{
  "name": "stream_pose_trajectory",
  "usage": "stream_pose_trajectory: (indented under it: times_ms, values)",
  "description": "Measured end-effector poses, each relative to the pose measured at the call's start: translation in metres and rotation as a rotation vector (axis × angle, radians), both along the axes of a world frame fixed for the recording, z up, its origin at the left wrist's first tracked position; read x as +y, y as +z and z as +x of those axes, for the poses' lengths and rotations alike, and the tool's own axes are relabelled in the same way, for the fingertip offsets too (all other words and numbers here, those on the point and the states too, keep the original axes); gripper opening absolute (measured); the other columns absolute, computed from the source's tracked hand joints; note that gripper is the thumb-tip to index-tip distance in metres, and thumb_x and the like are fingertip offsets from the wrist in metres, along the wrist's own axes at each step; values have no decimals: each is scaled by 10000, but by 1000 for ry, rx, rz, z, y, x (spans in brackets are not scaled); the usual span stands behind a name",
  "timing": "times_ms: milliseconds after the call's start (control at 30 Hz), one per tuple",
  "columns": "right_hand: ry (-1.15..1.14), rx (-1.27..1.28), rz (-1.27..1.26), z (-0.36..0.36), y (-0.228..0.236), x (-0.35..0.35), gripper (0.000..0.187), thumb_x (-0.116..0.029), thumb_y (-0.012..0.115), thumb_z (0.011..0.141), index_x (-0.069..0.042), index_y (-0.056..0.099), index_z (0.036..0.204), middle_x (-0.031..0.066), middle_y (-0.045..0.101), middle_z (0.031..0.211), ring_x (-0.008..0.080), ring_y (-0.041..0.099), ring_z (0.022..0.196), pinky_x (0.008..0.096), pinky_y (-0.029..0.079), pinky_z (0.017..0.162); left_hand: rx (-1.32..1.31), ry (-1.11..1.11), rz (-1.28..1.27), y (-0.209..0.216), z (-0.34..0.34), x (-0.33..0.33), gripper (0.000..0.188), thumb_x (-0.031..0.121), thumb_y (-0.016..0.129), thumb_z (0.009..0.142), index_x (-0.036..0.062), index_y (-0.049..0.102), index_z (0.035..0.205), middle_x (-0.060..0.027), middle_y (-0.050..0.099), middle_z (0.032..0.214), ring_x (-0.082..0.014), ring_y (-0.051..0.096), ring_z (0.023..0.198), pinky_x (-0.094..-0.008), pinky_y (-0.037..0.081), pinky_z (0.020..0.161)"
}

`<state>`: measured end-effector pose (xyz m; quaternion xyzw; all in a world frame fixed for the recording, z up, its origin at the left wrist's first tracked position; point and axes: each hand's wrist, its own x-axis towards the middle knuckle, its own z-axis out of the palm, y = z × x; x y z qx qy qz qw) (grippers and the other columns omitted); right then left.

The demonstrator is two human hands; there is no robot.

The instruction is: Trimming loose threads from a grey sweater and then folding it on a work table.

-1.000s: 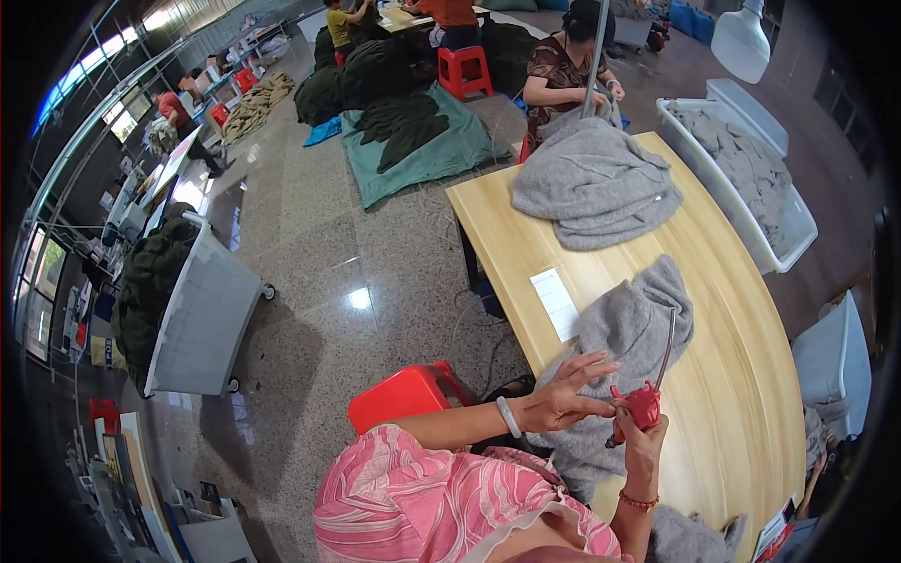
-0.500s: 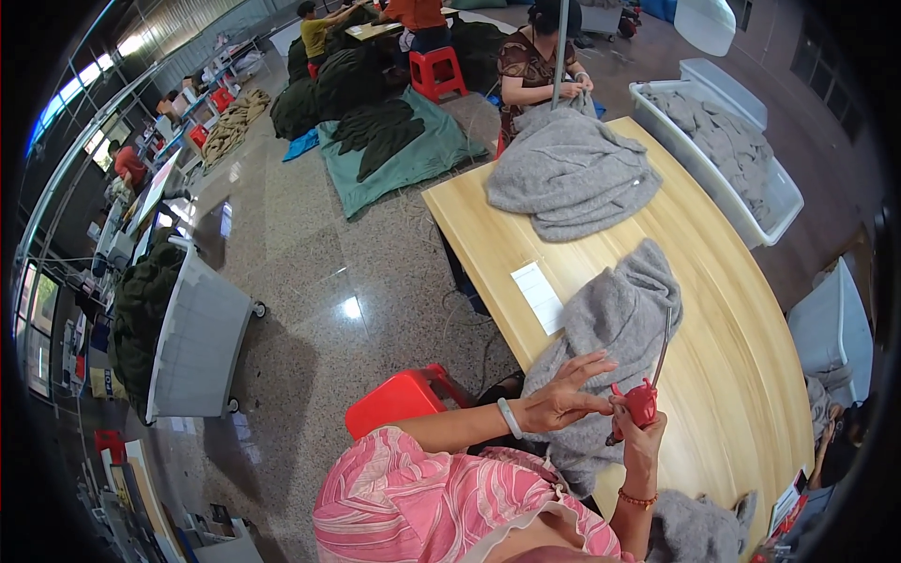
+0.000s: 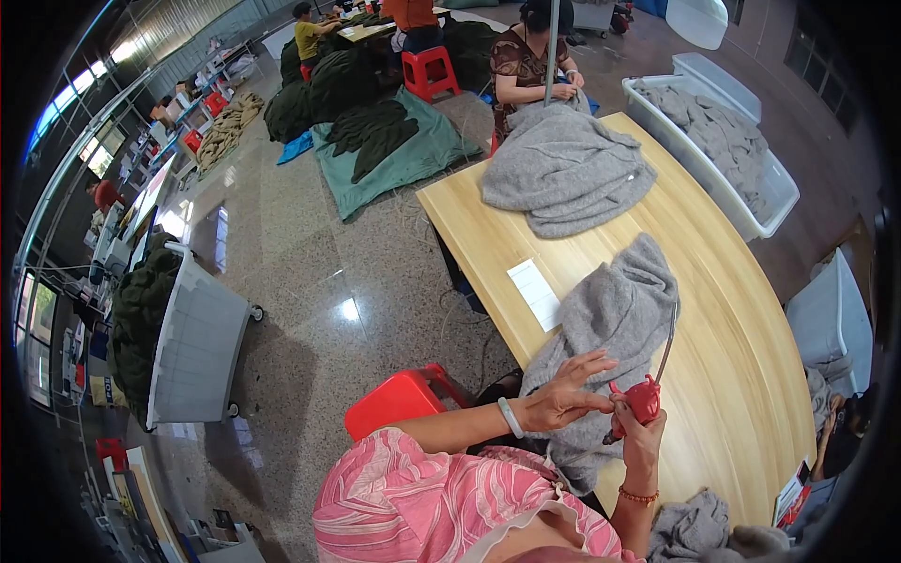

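Observation:
My right hand is closed round a red, lumpy object, with a long thin metal rod standing up beside it; its exact kind is unclear. At its left edge, the thumb and forefinger of my left hand pinch together, the other fingers stretched out. What lies between those fingertips is too small to make out. A grey knitted garment lies on the wooden table beneath and beyond my hands.
A pile of grey knitwear lies at the table's far end, near a seated co-worker. A white paper slip is by the left edge. A red stool, a wheeled bin and a grey-filled tub stand around.
The view has shifted slightly. My hands keep nearly the same position at the red object, and the grey garment stays on the table.

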<state>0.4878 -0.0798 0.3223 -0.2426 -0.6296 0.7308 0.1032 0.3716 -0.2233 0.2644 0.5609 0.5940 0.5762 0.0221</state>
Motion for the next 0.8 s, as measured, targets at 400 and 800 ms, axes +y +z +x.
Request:
stream_pose_trajectory:
  times_ms: [400, 800]
  values:
    - [-30, 13, -115, -2, -2, 0, 125, -25, 661, 766, 46, 661, 868, 38, 559, 619, 93, 475, 517, 223, 344, 483, -14, -5, 3, -2, 1, 1, 258, 76, 628, 793, 177, 652, 1029, -147, 339, 1410, -364, 238, 1340, -452, 201, 1059]
    - [-78, -62, -80, -3, -10, 8, 144, -68, 704, 768, 29, 657, 863, 11, 566, 622, 77, 468, 500, 212, 337, 460, 352, 164, -114, 5, -4, 1, 338, 115, 586, 789, 221, 635, 1106, -146, 343, 1409, -328, 262, 1330, -453, 184, 1091]
